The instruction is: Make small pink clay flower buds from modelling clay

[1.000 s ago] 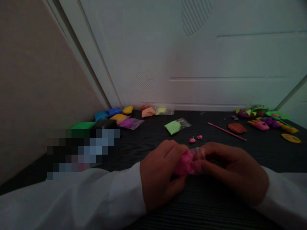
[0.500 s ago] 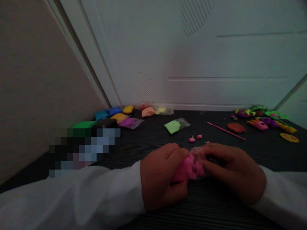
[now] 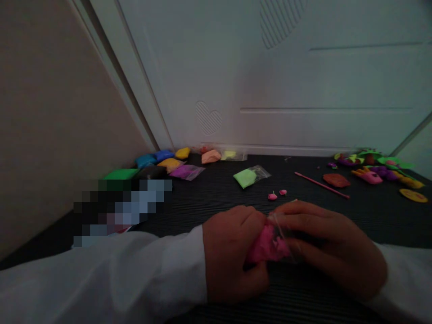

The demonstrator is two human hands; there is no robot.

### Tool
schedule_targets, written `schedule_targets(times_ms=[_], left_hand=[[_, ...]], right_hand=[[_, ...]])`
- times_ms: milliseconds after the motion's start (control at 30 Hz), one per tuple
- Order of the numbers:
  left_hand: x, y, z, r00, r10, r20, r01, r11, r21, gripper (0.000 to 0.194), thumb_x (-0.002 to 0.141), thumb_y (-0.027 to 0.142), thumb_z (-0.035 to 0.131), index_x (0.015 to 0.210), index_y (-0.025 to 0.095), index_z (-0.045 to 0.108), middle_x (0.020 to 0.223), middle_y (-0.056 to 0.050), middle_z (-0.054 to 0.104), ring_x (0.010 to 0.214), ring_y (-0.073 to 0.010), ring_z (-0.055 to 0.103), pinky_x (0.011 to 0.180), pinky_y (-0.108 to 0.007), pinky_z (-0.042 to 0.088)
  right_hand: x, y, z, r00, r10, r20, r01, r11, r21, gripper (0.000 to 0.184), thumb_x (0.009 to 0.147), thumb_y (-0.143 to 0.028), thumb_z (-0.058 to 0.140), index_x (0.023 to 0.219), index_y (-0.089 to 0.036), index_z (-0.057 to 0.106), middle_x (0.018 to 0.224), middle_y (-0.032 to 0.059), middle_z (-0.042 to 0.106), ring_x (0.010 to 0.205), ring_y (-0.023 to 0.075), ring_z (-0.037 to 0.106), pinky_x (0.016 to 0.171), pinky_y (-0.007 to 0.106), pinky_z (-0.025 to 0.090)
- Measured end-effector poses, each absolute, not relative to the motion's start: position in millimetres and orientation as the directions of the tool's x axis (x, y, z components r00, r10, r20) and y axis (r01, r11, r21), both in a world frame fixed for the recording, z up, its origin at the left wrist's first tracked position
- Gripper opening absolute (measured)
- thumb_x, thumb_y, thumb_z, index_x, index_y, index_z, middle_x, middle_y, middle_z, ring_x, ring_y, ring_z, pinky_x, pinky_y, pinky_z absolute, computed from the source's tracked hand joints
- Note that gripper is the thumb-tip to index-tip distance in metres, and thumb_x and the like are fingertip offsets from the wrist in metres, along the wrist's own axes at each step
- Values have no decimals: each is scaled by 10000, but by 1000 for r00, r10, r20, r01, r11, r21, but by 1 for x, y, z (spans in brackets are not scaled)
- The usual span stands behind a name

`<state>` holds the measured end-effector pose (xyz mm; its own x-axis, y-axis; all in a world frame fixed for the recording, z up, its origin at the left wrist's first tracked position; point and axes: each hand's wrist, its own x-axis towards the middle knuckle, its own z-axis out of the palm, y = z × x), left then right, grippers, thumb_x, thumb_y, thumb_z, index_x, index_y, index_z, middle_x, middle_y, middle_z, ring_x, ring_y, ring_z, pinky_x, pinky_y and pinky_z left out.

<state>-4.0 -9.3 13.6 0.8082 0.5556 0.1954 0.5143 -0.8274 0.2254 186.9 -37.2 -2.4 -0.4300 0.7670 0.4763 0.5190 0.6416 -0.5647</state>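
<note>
Between my hands is a clear plastic bag of pink modelling clay (image 3: 266, 245). My left hand (image 3: 236, 254) is closed around the bag's left side, thumb below and fingers above. At the bag's right end, by its opening, my right hand (image 3: 334, 245) pinches the plastic between thumb and fingers. Its fingertips partly cover that edge. Just beyond the hands lie two small pink clay buds (image 3: 272, 196) with green bits on them. A light green clay bag (image 3: 248, 177) lies farther back.
Several coloured clay bags (image 3: 164, 156) line the back left. A pink stick (image 3: 320, 184) and a reddish-brown clay piece (image 3: 336, 180) lie to the right. Finished-looking clay shapes (image 3: 369, 175) cluster at the far right, near a yellow disc (image 3: 413, 195). A white panel (image 3: 286, 130) closes off the back.
My right hand has shifted slightly right and its fingers lie further over the bag's open end. The bag has tilted a little. The whole view has moved slightly.
</note>
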Motion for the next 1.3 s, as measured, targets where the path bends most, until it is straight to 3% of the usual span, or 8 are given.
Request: schedule_targets(times_ms=[133, 333, 800, 1100, 1300], left_hand=[[-3, -9, 13, 821, 532, 205, 502, -845, 184, 255, 644, 255, 587, 851, 143, 491, 771, -29, 522, 657, -170, 479, 539, -275, 377], [-2, -9, 17, 830, 548, 105, 523, -830, 196, 351, 655, 324, 618, 920, 118, 511, 822, -48, 552, 688, -185, 504, 551, -277, 391], [-1, -9, 20, 830, 557, 34, 553, -829, 84, 250, 725, 381, 552, 799, 158, 469, 716, -19, 555, 610, -188, 536, 510, -302, 419], [0, -8, 19, 826, 564, -13, 562, -822, 91, 210, 740, 372, 523, 777, 173, 465, 724, -15, 574, 626, -190, 556, 516, -294, 415], [-1, -6, 18, 841, 539, -53, 541, -833, 112, 230, 753, 391, 503, 817, 175, 461, 755, -18, 579, 650, -207, 563, 538, -325, 442]], right_hand=[[184, -41, -4, -438, 753, 491, 556, 656, -510, 302, 762, -112, 502, 1008, -265, 587, 922, 23, 627, 841, 148, 580, 739, 284, 470], [182, -44, -4, -471, 728, 499, 587, 680, -439, 242, 784, -127, 501, 971, -257, 583, 906, 17, 618, 821, 137, 564, 714, 276, 456], [182, -43, -5, -450, 681, 578, 636, 699, -327, 211, 767, -132, 533, 929, -239, 612, 910, -9, 653, 840, 129, 587, 756, 260, 452], [178, -41, -8, -448, 734, 510, 538, 677, -502, 209, 732, -99, 550, 899, -203, 621, 906, 12, 626, 818, 120, 563, 732, 244, 444], [173, -40, -6, -443, 740, 506, 563, 669, -485, 164, 720, -104, 569, 845, -203, 608, 856, 17, 617, 786, 139, 546, 698, 268, 428]])
